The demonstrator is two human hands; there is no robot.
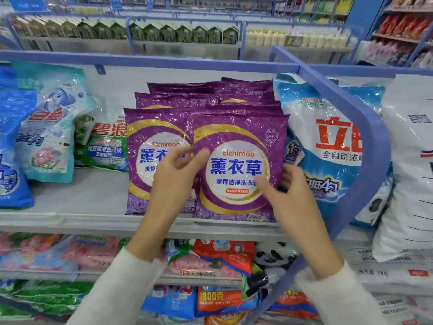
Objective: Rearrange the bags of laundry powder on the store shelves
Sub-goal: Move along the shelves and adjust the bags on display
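On the grey shelf [93, 195], the purple bags of laundry powder stand in two rows side by side, near its front edge and right of middle. The front purple bag on the left [145, 160] and the front purple bag on the right [236, 141] overlap slightly. Behind the left one I count two more purple tops. Behind the right one there are several, too tightly packed to count.

The person's left hand [178, 177] is raised in front of the seam between the two front bags. Its fingers are loosely bent, the tips at the left edge of the right-hand bag, and it grips nothing. The right hand [293, 193] is at that bag's lower right edge, with the thumb lying over the front and the fingers spread beside the edge. It is blurred, so I cannot tell whether it has hold of the bag.

Toward the shelf's left end are three other bags: one blue bag [11, 148] at the edge, one teal bag [46, 127] and one green-and-white bag [103, 148]. Right of the purple rows leans one blue-and-white bag [328, 141] against the curved blue rail [375, 141]. One white sack [410, 160] stands beyond the rail.
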